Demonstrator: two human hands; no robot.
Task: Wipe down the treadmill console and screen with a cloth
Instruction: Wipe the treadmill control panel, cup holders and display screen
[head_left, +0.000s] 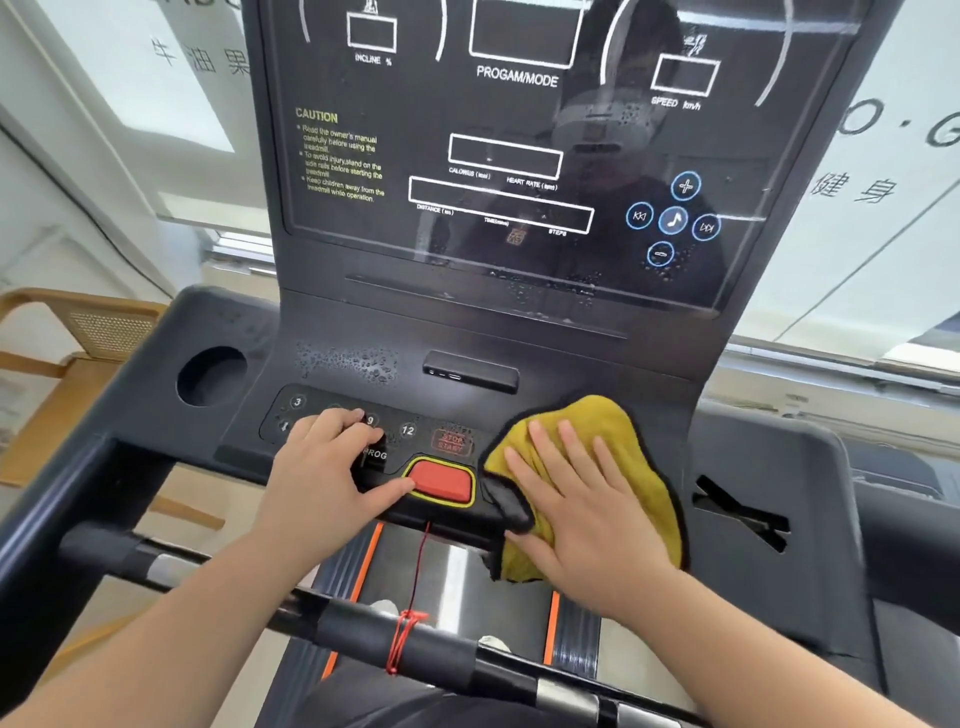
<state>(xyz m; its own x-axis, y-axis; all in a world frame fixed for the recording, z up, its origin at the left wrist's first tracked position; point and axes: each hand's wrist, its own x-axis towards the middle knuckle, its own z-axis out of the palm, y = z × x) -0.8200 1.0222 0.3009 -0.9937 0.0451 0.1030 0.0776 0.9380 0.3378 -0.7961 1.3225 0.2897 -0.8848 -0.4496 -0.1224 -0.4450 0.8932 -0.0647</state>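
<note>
Droplet-speckled treadmill console (561, 364), mid-wipe.
Right hand (582, 499) flat on yellow cloth (602, 415); left hand (327, 467), fingers loosely bent, rests touching red safety key (441, 480); its thumb could dislodge it.

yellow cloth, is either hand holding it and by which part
Nothing held: the right hand presses flat on the middle of the yellow cloth; the left hand rests on the console.

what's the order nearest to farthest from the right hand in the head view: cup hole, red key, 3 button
1. Red key, just left of the right hand.
2. 3 button, farther left, beyond the left hand.
3. Cup hole, farthest left.
</note>
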